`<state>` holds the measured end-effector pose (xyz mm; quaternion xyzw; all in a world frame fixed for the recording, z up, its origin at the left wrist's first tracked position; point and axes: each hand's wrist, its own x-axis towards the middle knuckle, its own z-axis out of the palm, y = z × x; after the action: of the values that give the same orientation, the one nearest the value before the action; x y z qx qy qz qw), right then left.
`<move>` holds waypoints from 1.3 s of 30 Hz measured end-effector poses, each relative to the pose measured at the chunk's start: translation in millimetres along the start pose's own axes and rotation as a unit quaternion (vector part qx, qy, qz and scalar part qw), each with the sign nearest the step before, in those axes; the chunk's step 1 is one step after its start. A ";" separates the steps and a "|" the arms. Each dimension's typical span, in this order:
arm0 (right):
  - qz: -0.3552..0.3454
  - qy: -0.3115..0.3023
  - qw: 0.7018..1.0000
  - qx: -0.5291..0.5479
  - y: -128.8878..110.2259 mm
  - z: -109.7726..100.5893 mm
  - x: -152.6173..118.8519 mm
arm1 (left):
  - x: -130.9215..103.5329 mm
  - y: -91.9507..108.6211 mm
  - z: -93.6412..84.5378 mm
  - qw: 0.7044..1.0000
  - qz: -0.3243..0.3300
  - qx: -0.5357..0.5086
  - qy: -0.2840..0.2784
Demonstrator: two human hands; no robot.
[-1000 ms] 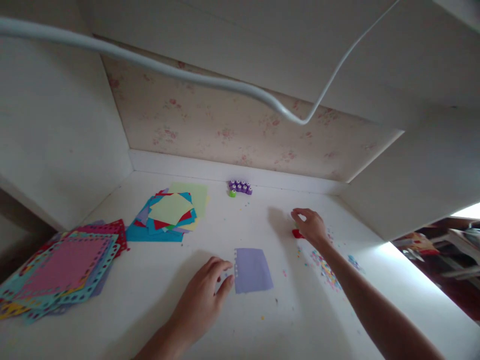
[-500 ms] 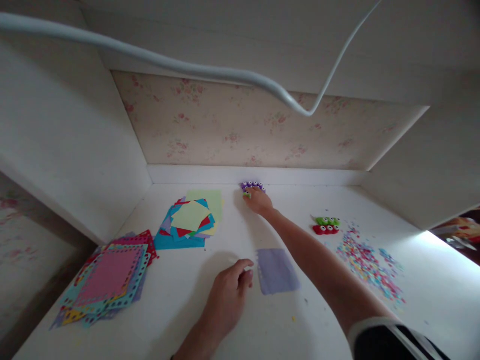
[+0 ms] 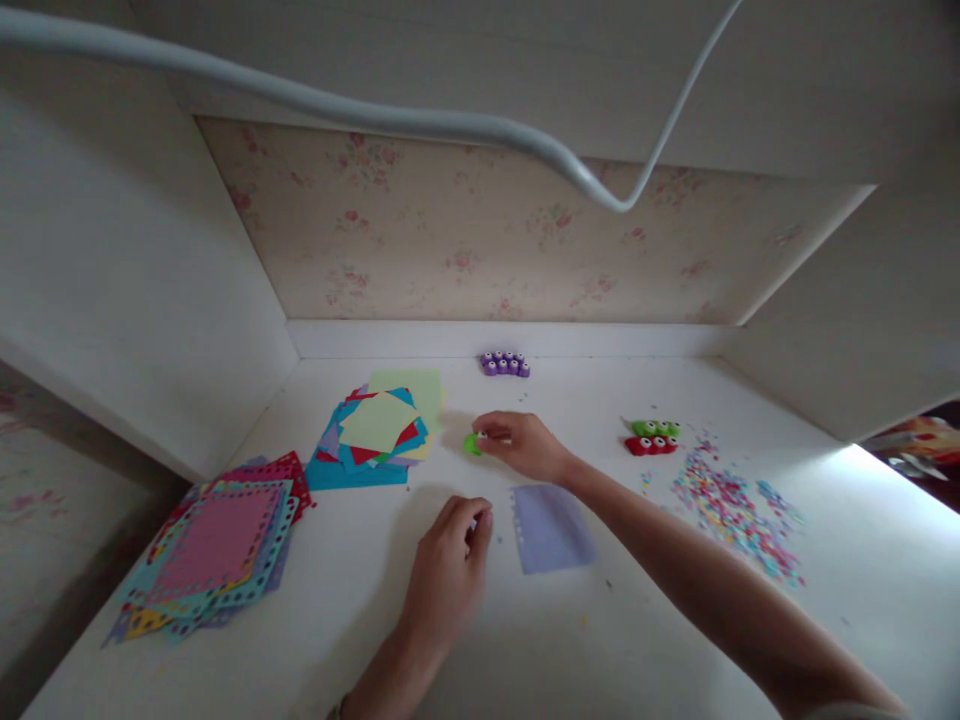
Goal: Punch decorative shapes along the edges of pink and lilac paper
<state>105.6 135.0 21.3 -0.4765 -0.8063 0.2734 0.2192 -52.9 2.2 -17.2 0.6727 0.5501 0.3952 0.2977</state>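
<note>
Between the fingertips of my right hand (image 3: 525,443) is a small green craft punch (image 3: 472,443) with a white button, held low over the white tabletop. My left hand (image 3: 450,560) rests nearer to me, its fingers curled in and the thumb against them; nothing shows in it. Just right of it lies a lavender paper square (image 3: 553,530) with small notches along its left edge. Against the back wall, purple craft punches (image 3: 505,364) are grouped in rows. Green craft punches (image 3: 654,428) and red ones (image 3: 651,445) sit together beyond my right forearm.
Punched paper sheets (image 3: 225,540) with holed borders are piled at the left. Behind them is a fanned stack of coloured paper (image 3: 379,425). Tiny paper bits (image 3: 739,510) are scattered at the right. A white cable (image 3: 450,122) hangs across the top.
My right hand has come back from the purple punches toward me, carrying the green punch. My left hand has shifted slightly and its fingers have curled closer. The view has tilted slightly.
</note>
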 end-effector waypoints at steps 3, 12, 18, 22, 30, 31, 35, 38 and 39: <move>-0.067 -0.035 0.994 0.073 -11.0 2.9 -52.4 | -1.5 0.7 -1.0 0.999 -0.003 0.018 0.035; -0.107 -0.032 0.992 0.058 -4.9 2.6 -109.6 | -11.4 4.7 5.5 0.997 0.029 0.042 -0.050; -0.027 0.088 0.993 -0.080 34.9 -10.2 -137.0 | -9.9 -0.5 7.1 0.992 0.059 0.103 -0.047; -0.009 0.070 0.986 -0.151 59.6 -11.5 -152.0 | -8.9 -4.8 8.6 0.989 0.062 0.122 -0.062; 0.056 0.103 0.993 0.031 58.9 -9.3 -155.1 | -5.0 -4.0 5.0 0.995 0.018 0.050 -0.087; 0.103 0.105 0.985 0.086 57.4 -9.6 -155.4 | -5.0 -3.8 4.8 0.995 0.009 0.046 -0.089; 0.225 0.087 0.911 0.335 49.8 -12.6 -156.1 | -5.8 -4.1 4.7 0.995 -0.010 0.043 -0.092; 0.230 0.084 0.878 0.412 44.0 -14.4 -155.3 | -5.8 -3.6 5.1 0.995 -0.015 0.045 -0.088; 0.232 0.083 0.875 0.416 42.5 -14.2 -155.1 | -5.6 -3.1 5.1 0.995 -0.017 0.045 -0.086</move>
<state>211.6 17.4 -9.9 -0.5356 -0.4634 0.5861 0.3935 -50.5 -2.4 -23.5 0.7076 0.5506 0.3058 0.3202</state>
